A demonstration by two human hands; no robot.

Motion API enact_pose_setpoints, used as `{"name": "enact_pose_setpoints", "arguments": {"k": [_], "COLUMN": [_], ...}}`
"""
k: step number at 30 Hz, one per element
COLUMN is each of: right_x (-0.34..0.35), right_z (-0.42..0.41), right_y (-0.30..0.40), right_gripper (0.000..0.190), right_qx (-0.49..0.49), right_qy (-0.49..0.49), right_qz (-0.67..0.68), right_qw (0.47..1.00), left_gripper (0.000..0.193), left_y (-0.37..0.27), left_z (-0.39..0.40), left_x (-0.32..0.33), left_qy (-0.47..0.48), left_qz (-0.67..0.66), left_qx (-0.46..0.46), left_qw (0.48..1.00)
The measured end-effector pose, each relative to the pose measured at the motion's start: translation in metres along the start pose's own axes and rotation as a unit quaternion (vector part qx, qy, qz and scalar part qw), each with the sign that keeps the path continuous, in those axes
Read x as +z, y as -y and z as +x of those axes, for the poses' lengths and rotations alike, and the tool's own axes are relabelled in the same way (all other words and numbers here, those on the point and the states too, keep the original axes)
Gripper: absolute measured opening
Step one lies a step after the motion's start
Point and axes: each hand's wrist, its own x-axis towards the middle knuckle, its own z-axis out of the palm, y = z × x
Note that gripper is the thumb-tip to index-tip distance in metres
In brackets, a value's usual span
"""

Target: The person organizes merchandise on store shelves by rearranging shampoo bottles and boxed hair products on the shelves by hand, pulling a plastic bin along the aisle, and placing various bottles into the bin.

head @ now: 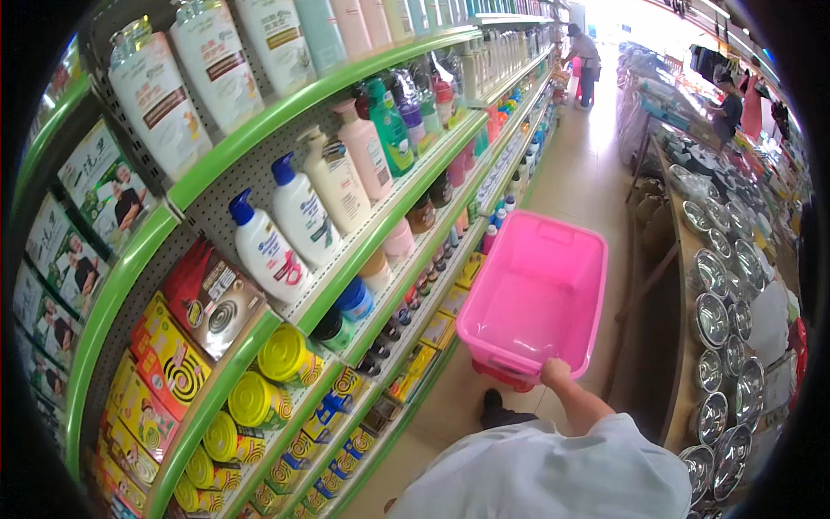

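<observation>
My right hand [556,372] grips the near rim of a pink plastic storage bin [535,285], close to its right corner. The bin's inside faces up, and nothing lies in it. A red part [498,375] shows beneath its near end. Below the bin, a dark shoe [493,400] is on the tiled floor. My left hand is out of view. To the left, pump bottles of shampoo [269,250] stand on a green-edged shelf [363,266]. Lower down are yellow-lidded tubs [282,353] and boxes of mosquito coils [172,366].
On the right, a wooden table [681,272] holds several shiny metal bowls [712,320]. The tiled aisle [580,165] runs ahead between shelf and table. One person [585,61] stands at its far end; another person [726,110] is beyond the table.
</observation>
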Motion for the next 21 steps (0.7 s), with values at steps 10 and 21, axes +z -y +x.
{"name": "enact_pose_setpoints", "arguments": {"k": [10,21], "right_x": [0.004,0.001], "right_z": [0.002,-0.015], "right_y": [0.001,-0.013], "right_gripper": [0.023,0.022], "right_qx": [-0.002,-0.007], "right_qy": [-0.010,-0.003], "right_qz": [0.002,-0.010], "right_qw": [1.000,1.000], "left_gripper": [0.065,0.066], "left_y": [0.051,0.005], "left_z": [-0.019,-0.032], "left_x": [-0.012,-0.022], "left_qy": [-0.027,-0.024], "left_qz": [-0.041,-0.073], "left_qx": [-0.015,-0.008], "left_qw": [0.999,0.997]}}
